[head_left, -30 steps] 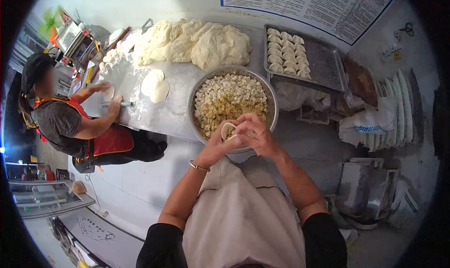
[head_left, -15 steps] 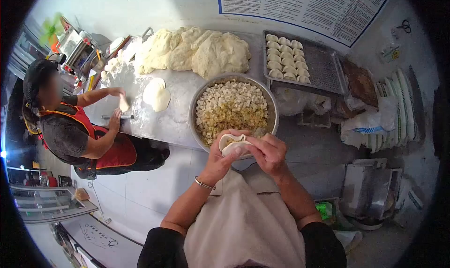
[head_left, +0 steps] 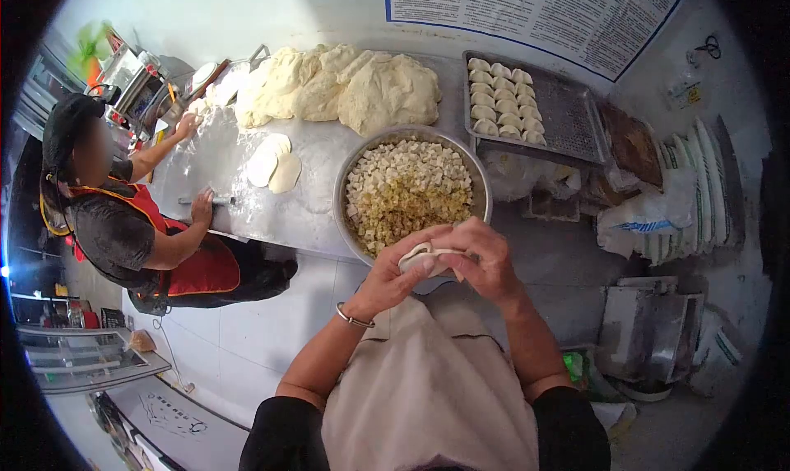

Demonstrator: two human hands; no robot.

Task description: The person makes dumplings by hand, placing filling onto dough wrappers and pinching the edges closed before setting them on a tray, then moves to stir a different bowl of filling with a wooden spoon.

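Note:
A filled dough wrapper [head_left: 428, 259] sits between both my hands, just in front of the near rim of a big metal bowl [head_left: 480, 193] of chopped white and yellow filling. My left hand [head_left: 397, 275] cups it from below. The fingers of my right hand [head_left: 485, 255] pinch its upper edge. A bracelet is on my left wrist.
A large mass of dough [head_left: 346, 84] lies at the back of the floured steel table [head_left: 247, 199]. A metal tray [head_left: 568, 113] holds rows of finished dumplings [head_left: 498, 96]. Round wrappers [head_left: 274, 165] lie left of the bowl. A co-worker in a red apron [head_left: 123, 216] reaches toward dough pieces at far left.
My hands have closed the wrapper further over the filling and my right fingers moved onto its top edge. The co-worker's far hand has reached up toward the small dough pieces.

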